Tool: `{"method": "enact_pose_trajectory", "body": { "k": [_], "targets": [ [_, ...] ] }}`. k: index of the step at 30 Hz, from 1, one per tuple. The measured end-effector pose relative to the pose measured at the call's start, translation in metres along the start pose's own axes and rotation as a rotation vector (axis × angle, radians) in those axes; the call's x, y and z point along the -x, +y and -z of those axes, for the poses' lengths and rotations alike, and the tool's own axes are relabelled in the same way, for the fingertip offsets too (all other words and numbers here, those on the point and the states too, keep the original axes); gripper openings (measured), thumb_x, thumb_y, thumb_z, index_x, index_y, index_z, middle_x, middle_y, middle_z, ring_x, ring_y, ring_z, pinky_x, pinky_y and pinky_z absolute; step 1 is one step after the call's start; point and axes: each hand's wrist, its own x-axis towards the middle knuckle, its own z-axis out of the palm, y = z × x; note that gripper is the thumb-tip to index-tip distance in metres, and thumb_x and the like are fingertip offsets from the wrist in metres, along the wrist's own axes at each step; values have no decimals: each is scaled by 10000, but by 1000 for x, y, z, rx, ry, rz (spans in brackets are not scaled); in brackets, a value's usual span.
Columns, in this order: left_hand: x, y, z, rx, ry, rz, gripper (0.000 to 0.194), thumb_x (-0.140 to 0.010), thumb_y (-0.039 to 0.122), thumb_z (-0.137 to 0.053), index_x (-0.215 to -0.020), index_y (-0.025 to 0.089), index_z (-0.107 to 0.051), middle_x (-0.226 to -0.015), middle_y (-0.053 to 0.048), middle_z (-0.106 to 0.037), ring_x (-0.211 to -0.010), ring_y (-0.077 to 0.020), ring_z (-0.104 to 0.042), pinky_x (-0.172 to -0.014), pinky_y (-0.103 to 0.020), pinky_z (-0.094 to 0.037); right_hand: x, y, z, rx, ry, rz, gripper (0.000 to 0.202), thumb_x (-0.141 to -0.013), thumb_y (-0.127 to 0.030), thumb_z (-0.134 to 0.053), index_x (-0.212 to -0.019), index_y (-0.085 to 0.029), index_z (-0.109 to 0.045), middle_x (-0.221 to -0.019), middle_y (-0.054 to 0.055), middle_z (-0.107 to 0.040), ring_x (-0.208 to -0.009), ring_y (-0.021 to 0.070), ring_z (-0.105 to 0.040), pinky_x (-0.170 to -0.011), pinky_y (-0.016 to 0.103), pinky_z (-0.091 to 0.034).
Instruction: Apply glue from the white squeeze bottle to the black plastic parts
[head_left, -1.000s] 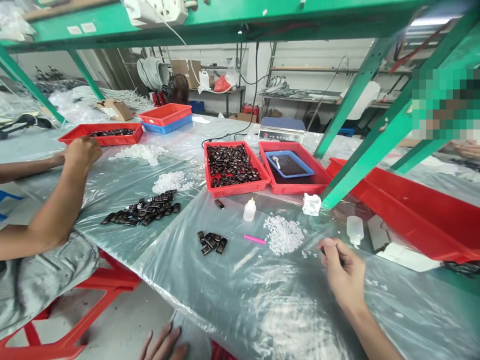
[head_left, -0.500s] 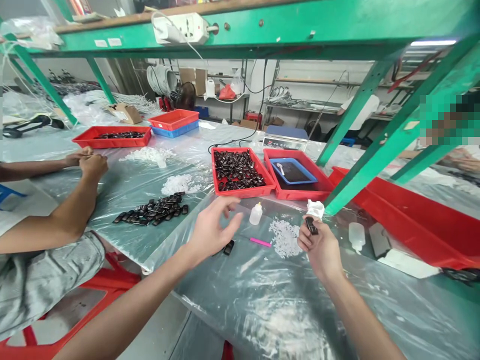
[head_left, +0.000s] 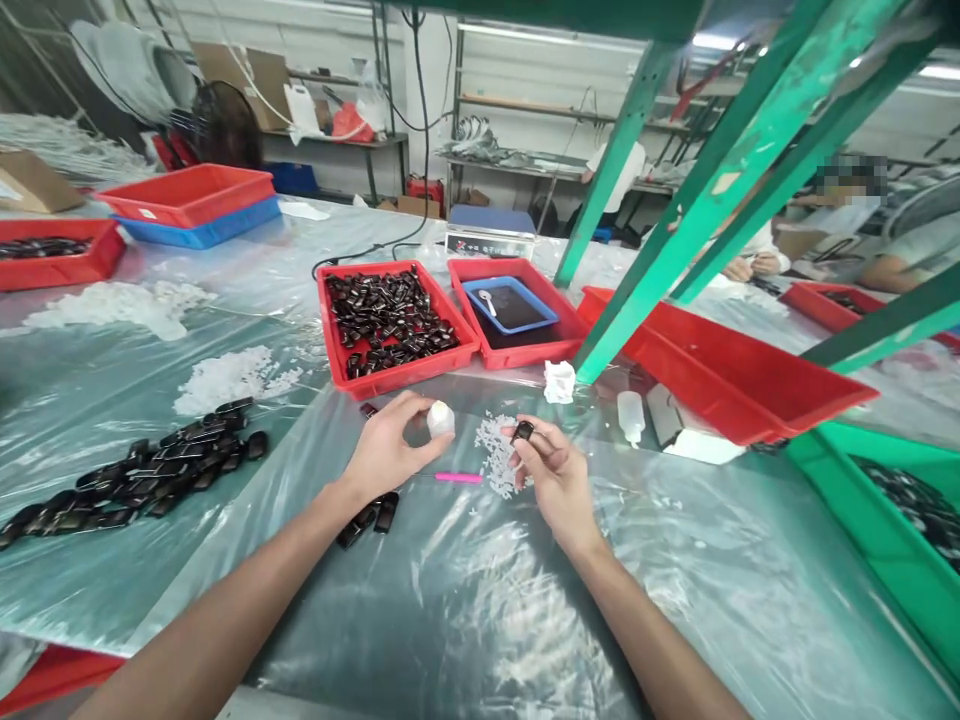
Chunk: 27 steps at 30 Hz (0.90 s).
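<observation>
My left hand [head_left: 386, 440] grips a small white squeeze bottle [head_left: 441, 424] between thumb and fingers, its top turned toward me. Pinched in the fingertips of my right hand [head_left: 555, 470] is a small glossy black plastic part [head_left: 523, 432]. Between the two hands lie a pink stick-like tool [head_left: 459, 478] and a heap of small white pieces [head_left: 495, 455], partly covered by my right fingers. A few loose black parts [head_left: 385, 512] rest on the plastic-covered table [head_left: 465, 600] below my left wrist.
Behind my hands stand a red tray of black parts [head_left: 337, 330] and a red tray with a blue one inside [head_left: 517, 357]. A green post [head_left: 600, 240] rises at the right, near crumpled white paper [head_left: 559, 382] and another bottle [head_left: 631, 415]. More black parts [head_left: 165, 465] lie left.
My left hand has taken hold of the squeeze bottle, which was standing on the table. My right hand has come closer to the left, still with the black part. The view has swung right.
</observation>
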Motion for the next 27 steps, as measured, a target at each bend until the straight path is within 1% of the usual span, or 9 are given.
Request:
{"method": "enact_pose_trajectory", "body": {
  "k": [5,7,10,13,15,18,20,23,27],
  "targets": [
    [6,23,-4,240,63,98,295,-761,288,-824,-1002,179,-694,-1050,-85,-737,-828,-188,-615,-743,-283,-463,3,-3,1,108,-28,47,372,-814,-476,-777,-1031,-194,-670,-912,98,-789,-528,131,-552,-433,255,-423],
    [8,27,-7,388,62,166,312,-786,330,-815,-1014,169,-673,-1059,-98,-747,-886,-209,-657,-806,-309,-496,4,-2,2,131,-48,78,360,-839,-474,-753,-1057,-195,-683,-876,81,-784,-511,125,-542,-455,266,-441],
    [8,25,-9,590,30,245,426,-812,427,-795,-1119,158,-672,-1044,-103,-748,-931,-231,-686,-837,-329,-512,6,1,1,161,-51,118,338,-891,-453,-697,-1116,-200,-699,-924,78,-771,-521,122,-541,-481,280,-464],
    [6,23,-7,721,13,309,509,-831,495,-764,-1193,146,-684,-966,-86,-738,-875,-214,-673,-793,-307,-498,8,3,-2,166,-41,133,321,-909,-419,-675,-1152,-210,-696,-1018,87,-761,-548,123,-554,-504,288,-482],
    [4,23,-4,808,-9,353,470,-870,518,-706,-1129,125,-709,-869,-75,-715,-742,-172,-626,-713,-288,-472,10,4,-5,142,-36,129,320,-902,-405,-684,-1160,-216,-680,-1031,85,-762,-565,128,-566,-514,287,-489],
    [3,27,-2,929,-33,436,424,-877,512,-665,-1011,113,-717,-684,-27,-607,-550,-115,-472,-554,-264,-376,12,6,-7,104,-42,109,306,-892,-419,-696,-1118,-218,-648,-1014,82,-770,-571,132,-573,-511,279,-486],
    [3,30,0,998,-33,493,375,-841,486,-688,-953,127,-700,-656,-4,-547,-519,-100,-420,-509,-252,-324,13,6,-8,92,-49,111,295,-894,-432,-694,-1087,-219,-627,-1021,83,-772,-563,126,-563,-513,276,-484],
    [3,33,0,1085,-32,544,296,-798,436,-711,-856,152,-647,-693,5,-518,-521,-84,-404,-497,-238,-311,13,7,-7,107,-53,135,291,-903,-441,-685,-1088,-226,-620,-1023,78,-768,-564,123,-560,-539,284,-497],
    [3,34,-1,1138,-46,590,250,-798,389,-702,-871,162,-626,-660,17,-483,-520,-83,-383,-483,-224,-305,14,7,-7,158,-56,158,281,-920,-456,-665,-1095,-237,-643,-1016,71,-762,-575,134,-574,-563,298,-504]
  ]
}}
